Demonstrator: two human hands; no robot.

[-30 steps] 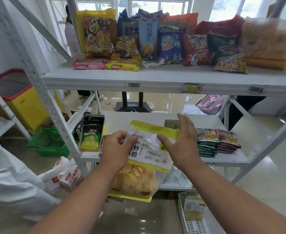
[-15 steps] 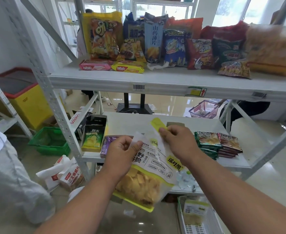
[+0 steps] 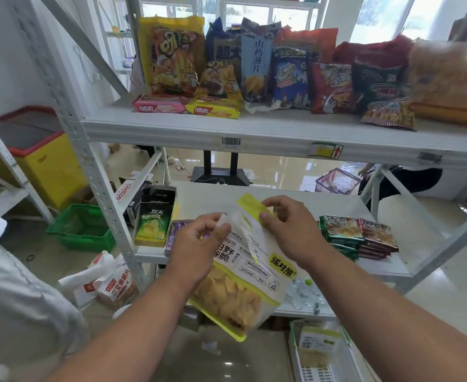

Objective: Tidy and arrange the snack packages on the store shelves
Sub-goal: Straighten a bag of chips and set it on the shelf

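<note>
A white and yellow chip bag (image 3: pixel 243 282) with a clear window hangs tilted in front of the middle shelf (image 3: pixel 287 199). My left hand (image 3: pixel 196 249) pinches its upper left corner. My right hand (image 3: pixel 290 230) pinches the yellow top strip on the right. Many snack bags stand along the upper shelf (image 3: pixel 254 128), with two flat nabati packs (image 3: pixel 185 107) lying in front of them. A stack of green and red packs (image 3: pixel 356 235) lies on the middle shelf to the right of my hands.
An open carton with green chip packs (image 3: pixel 152 219) and a purple pack (image 3: pixel 174 232) sit at the middle shelf's left. A white basket (image 3: pixel 320 354) holding another chip bag is at the floor, lower right. A green basket (image 3: pixel 81 227) and paper bags (image 3: pixel 108 279) lie left.
The bag has tilted further, its bottom swinging right. My right hand moved from the bag's right edge to its yellow top strip and curled onto it. The view rose slightly.
</note>
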